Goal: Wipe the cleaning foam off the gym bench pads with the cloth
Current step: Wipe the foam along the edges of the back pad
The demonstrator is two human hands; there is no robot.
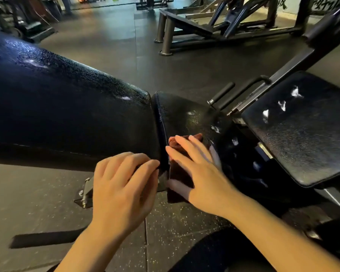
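A dark rubber floor (116, 46), speckled nearest the camera, spreads under dim light. Beyond it stands a steel machine frame (204, 26); more equipment (28, 22) sits well left of that frame.

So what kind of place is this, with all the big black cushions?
Most likely a gym. There's a padded workout bench being wiped, a second pad dotted with white foam, steel exercise frames behind, and rubber flooring.

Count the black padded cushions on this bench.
3: the long black back pad at left, the middle seat pad under the brown cloth, and the foam-spotted right pad. Others may lie out of view.
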